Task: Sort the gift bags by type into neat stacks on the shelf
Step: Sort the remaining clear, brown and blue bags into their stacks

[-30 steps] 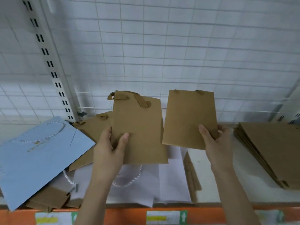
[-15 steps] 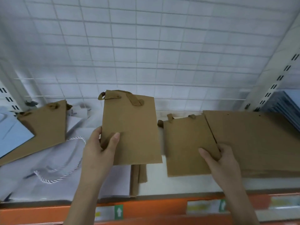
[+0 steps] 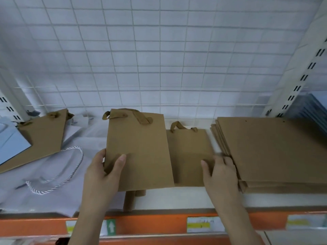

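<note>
We are midway through sorting the kraft bags. Our left hand (image 3: 100,172) grips a brown gift bag (image 3: 139,151) by its lower left corner, thumb on the face and fingers curled behind, holding it tilted up off the shelf (image 3: 177,200) near the middle of the front edge. Our right hand (image 3: 219,174) rests on a second, smaller brown bag (image 3: 189,152) that lies flat just beside the held one; the thumb presses on its face, but whether the other fingers curl under its edge we cannot tell. To the right, touching that hand, sits a stack of larger brown bags (image 3: 272,151) toward the shelf's right end. At the left end lie a white bag with a twisted cord handle (image 3: 58,167), another brown bag (image 3: 40,138) and a pale blue bag (image 3: 12,147), still unsorted.

The step in hand looks like starting a small-bag stack. Next, we judge, the held bag should be laid squarely on the flat one, edges and ribbon handles aligned, without nudging the big stack.
</note>
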